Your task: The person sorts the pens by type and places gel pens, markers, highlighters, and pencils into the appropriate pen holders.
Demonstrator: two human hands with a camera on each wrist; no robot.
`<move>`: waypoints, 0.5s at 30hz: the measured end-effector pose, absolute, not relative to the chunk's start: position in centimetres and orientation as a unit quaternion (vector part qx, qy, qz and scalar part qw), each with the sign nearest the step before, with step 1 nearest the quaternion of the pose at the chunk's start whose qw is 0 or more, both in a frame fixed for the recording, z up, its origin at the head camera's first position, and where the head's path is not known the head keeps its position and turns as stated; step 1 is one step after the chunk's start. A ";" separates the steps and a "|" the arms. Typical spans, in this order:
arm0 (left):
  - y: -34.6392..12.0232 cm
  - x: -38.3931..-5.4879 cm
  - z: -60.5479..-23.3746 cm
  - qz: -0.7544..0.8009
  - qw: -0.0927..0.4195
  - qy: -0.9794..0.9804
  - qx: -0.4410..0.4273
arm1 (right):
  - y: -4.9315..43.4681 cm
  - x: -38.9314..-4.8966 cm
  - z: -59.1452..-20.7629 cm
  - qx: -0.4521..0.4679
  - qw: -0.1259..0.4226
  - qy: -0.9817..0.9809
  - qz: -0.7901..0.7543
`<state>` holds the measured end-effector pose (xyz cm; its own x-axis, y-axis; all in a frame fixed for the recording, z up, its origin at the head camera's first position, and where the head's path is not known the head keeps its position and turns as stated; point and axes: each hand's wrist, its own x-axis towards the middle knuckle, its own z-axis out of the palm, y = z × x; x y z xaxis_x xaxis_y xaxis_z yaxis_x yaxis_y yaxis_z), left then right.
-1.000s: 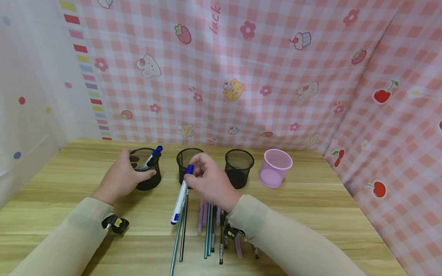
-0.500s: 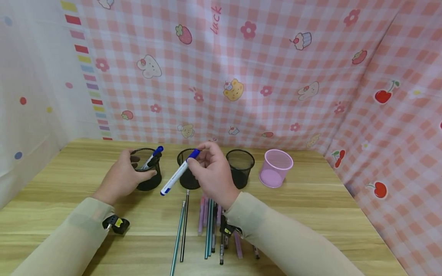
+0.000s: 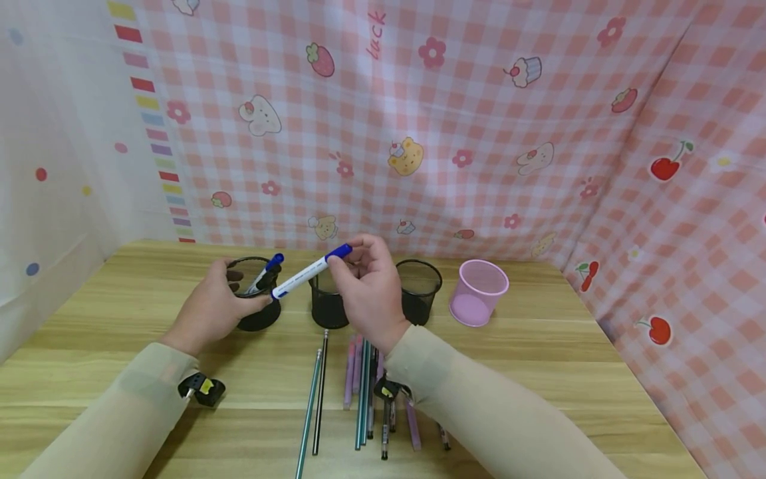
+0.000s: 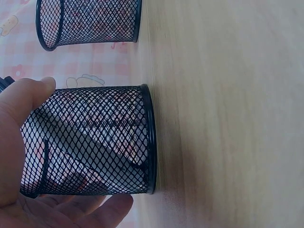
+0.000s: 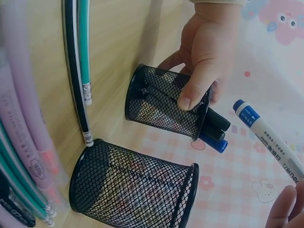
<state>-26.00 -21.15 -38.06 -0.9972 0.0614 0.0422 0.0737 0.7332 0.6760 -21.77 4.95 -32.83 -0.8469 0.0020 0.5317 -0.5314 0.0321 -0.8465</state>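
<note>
My left hand (image 3: pixel 215 305) grips the leftmost black mesh pen holder (image 3: pixel 260 320) around its side, thumb at the front, fingers behind. Inside that holder lean a blue-capped marker (image 5: pixel 214 143) and black-capped markers (image 5: pixel 216 124), their caps above the rim in the right wrist view. My right hand (image 3: pixel 377 293) pinches a white whiteboard marker (image 3: pixel 302 277) by its blue cap. The marker slants down to the left, its blue tail end beside the left thumb near the holder's rim. In the left wrist view, a pale barrel (image 4: pixel 83 145) shows through the mesh.
A second black mesh holder (image 3: pixel 328 311) stands below the right hand, a third (image 3: pixel 426 283) partly behind it, and a pink holder (image 3: pixel 479 296) further right. In front lie green pencils (image 3: pixel 308 412), a black pencil (image 3: pixel 319 406), lilac pens (image 3: pixel 349 382) and black-tipped pens (image 3: pixel 385 436).
My right hand has risen slightly and tilted the marker from steep to flatter, swinging its tail end up and left toward the leftmost holder. The left hand stays on that holder.
</note>
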 end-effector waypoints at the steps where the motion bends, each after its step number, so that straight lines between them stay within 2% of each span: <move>1: -21.2 -26.0 -38.1 -0.364 0.009 -0.931 -0.037 | 4.8 -21.8 -32.8 0.190 0.203 -0.691 0.667; 15: -21.2 -26.1 -38.1 -0.365 0.010 -0.930 -0.033 | 3.2 -23.1 -32.8 0.179 0.224 -0.696 0.659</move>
<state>-26.05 -21.17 -38.07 -0.9976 0.0546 0.0428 0.0692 0.7310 0.6788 -23.06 3.16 -32.76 -0.8355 0.0460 0.5476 -0.5443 0.0684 -0.8361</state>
